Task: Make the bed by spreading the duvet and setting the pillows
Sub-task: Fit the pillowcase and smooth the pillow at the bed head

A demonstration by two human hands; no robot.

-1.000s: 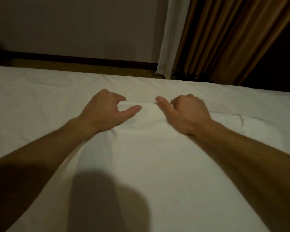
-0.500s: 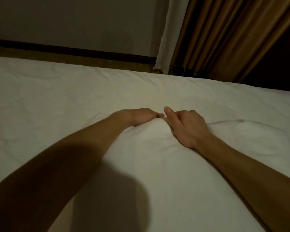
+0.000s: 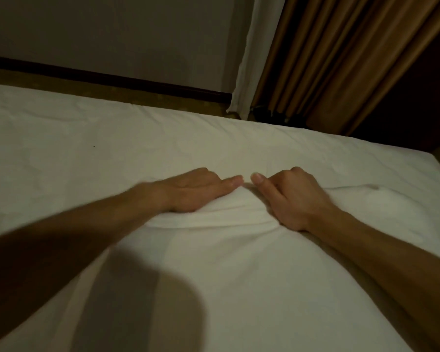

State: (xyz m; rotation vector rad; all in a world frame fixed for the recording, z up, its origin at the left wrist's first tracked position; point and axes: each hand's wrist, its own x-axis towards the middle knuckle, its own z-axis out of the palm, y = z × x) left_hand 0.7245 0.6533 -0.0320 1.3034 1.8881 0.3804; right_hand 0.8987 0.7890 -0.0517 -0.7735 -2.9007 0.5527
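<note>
A puffy white duvet lies in front of me on the white bed sheet. Its far edge is bunched into folds between my hands. My left hand lies low on that edge, thumb pointing right and fingers dipping out of sight behind it. My right hand grips the same edge with its fingers curled and its thumb pointing left. The two thumb tips are almost touching. No pillow can be told apart in this view.
The mattress's far edge runs across the view, with a strip of floor and a dark skirting board behind it. A white sheer curtain and brown drapes hang at the back right. My shadow falls on the near bedding.
My hands slid the bunched edge forward across the bed. The left hand flattened from a raised grip, went further right, then came back left a little. The thumbs have drawn close together.
</note>
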